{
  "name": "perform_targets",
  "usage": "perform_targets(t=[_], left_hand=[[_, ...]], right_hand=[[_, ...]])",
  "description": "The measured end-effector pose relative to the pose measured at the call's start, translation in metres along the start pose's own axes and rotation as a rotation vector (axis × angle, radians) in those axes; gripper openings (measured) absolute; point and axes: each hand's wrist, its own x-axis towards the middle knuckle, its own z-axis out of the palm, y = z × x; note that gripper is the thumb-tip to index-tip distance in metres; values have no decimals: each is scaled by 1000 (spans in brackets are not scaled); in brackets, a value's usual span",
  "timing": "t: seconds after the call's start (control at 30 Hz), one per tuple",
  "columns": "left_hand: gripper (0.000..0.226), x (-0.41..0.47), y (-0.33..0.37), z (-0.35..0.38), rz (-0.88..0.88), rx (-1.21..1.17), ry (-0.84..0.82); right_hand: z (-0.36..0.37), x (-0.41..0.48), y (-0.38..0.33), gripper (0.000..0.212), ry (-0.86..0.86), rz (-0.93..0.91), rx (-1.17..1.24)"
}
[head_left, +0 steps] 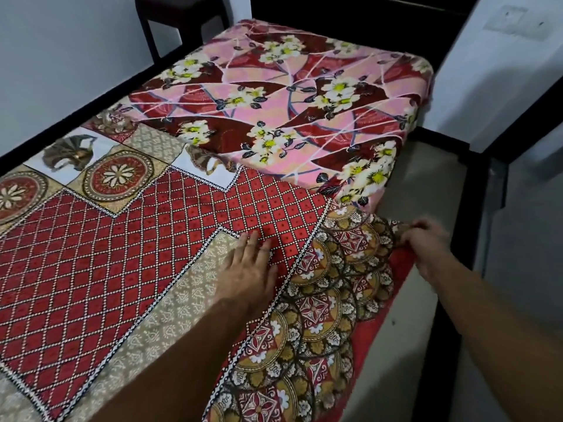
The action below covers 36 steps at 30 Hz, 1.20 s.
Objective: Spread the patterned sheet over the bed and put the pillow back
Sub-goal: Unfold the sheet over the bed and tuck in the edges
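While the flat left hand (pixel 249 263) pins the patterned sheet (pixel 122 254), the right hand (pixel 426 242) pinches its right edge, presumably for tension. Far end of bed (pixel 304 95) uncovered.

Nothing readable anywhere: no text, label, brand, number or sign. Only ornament on the patterned sheet (pixel 170 239): lattice, medallions and scrollwork, none forming letters. Only flowers and leaves on the pink floral cover (pixel 289 95). Too blurred to tell any marking on the wall plate (pixel 515 22) at upper right.
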Motion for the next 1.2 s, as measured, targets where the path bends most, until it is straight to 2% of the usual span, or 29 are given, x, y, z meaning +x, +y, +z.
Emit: perform_targets(t=[0.07, 0.13, 0.23, 0.3, 0.4, 0.5, 0.6, 0.67, 0.73, 0.8, 0.9, 1.0, 1.1, 1.2], left_hand=[[66, 11, 3, 5, 31, 22, 4], [69, 19, 1, 13, 66, 59, -7], [71, 25, -4, 26, 95, 96, -15], [71, 25, -6, 33, 93, 89, -3], [72, 25, -3, 39, 90, 93, 35], [71, 29, 3, 40, 76, 91, 55], [72, 31, 8, 39, 69, 81, 45], [73, 32, 7, 37, 71, 73, 29], [73, 30, 6, 35, 86, 65, 12], [74, 24, 5, 34, 106, 68, 3], [74, 5, 4, 35, 128, 64, -9], [71, -17, 1, 41, 148, 68, -13], [70, -31, -9, 46, 182, 74, 7], [74, -43, -22, 50, 211, 106, 19]], right_hand=[[14, 5, 11, 38, 154, -84, -86], [23, 10, 33, 32, 224, -78, -236], [25, 12, 64, 17, 84, -88, -563], [19, 11, 74, 14, 27, -101, -626], [5, 17, 83, 23, 0, -118, -666], [7, 21, 95, 39, -13, 21, -705], [25, 0, 101, 73, -37, 146, -484], [40, -43, 105, 79, -172, 336, -280], [47, -84, 125, 86, -351, 564, -226], [49, -116, 149, 97, -404, 666, -194], [52, -137, 170, 95, -281, 633, -54], [48, -152, 171, 72, -93, 497, 3], [38, -149, 174, 48, 198, 241, -95], [37, -153, 180, 48, 316, 149, -263]])
